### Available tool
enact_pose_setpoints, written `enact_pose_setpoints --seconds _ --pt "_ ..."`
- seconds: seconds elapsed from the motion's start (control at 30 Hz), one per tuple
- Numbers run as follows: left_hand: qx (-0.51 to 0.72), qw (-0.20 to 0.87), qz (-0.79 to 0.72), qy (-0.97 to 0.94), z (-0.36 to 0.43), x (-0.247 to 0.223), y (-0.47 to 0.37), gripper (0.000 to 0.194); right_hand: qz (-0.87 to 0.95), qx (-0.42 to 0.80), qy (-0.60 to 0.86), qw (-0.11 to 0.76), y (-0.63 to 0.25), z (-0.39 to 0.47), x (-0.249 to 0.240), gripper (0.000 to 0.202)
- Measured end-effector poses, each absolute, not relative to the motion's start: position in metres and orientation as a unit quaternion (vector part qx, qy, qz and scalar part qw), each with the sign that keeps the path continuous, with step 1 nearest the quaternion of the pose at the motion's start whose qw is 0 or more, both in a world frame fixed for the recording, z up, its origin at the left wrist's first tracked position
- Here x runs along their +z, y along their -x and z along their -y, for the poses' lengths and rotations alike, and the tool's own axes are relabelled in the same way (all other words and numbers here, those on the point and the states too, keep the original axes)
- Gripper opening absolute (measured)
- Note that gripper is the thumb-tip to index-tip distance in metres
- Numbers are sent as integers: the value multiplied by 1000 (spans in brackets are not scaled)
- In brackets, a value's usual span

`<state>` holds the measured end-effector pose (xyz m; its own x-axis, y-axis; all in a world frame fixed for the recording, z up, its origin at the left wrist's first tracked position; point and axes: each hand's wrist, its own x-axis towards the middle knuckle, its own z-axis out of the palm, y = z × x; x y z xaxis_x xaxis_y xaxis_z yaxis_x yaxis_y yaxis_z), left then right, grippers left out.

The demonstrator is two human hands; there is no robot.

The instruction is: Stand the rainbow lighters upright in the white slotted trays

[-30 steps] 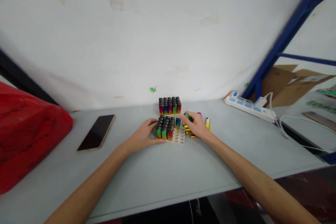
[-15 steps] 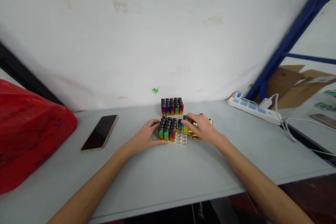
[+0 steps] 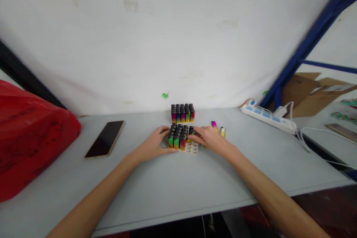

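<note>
A white tray point(image 3: 192, 148) with round-ended slots lies on the table, its left part filled with upright black-topped lighters point(image 3: 176, 137) in green, red and yellow. My left hand point(image 3: 153, 144) grips the tray's left side, thumb along the front edge and fingers behind. Over the tray's right part is my right hand point(image 3: 209, 138), its fingers closed round the top of a lighter point(image 3: 190, 139) that they mostly hide. Slots in the right front of the tray stand bare. Beyond my right hand lie a pink lighter point(image 3: 214, 125) and a yellow lighter point(image 3: 222, 131).
A second block of upright lighters point(image 3: 183, 113) stands behind the tray, near the wall. On the left are a phone point(image 3: 105, 139) and a red bag point(image 3: 36, 141). A white power strip point(image 3: 268, 119) with cables lies at the right, near cardboard boxes point(image 3: 306, 91).
My right hand has moved slightly left and down over the tray with the yellowish lighter, which is now mostly hidden. The loose pink and yellow lighters have come into fuller view. My left hand stays put.
</note>
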<state>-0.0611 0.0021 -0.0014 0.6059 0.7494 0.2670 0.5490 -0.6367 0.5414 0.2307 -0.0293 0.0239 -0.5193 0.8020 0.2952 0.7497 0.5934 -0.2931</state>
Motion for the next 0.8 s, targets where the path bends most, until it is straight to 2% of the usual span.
enact_pose_setpoints --seconds 0.2,0.3,0.43,0.57,0.67,0.8 --pt "234 210 -374 -872 -1 0 62 71 874 56 448 179 -228 28 27 34" --pt "225 208 -378 -874 -1 1 62 73 860 31 482 166 -227 28 30 40" --pt "226 205 -382 -873 -2 0 61 75 825 59 519 216 -243 25 36 50" --pt "228 203 -382 -872 -3 -1 61 76 810 25 532 245 -269 14 35 40" --pt "227 198 -381 -874 -3 -1 61 77 852 28 481 205 -285 4 28 28" --pt "218 198 -382 -876 -2 1 61 76 874 50 459 151 -296 -4 20 22"
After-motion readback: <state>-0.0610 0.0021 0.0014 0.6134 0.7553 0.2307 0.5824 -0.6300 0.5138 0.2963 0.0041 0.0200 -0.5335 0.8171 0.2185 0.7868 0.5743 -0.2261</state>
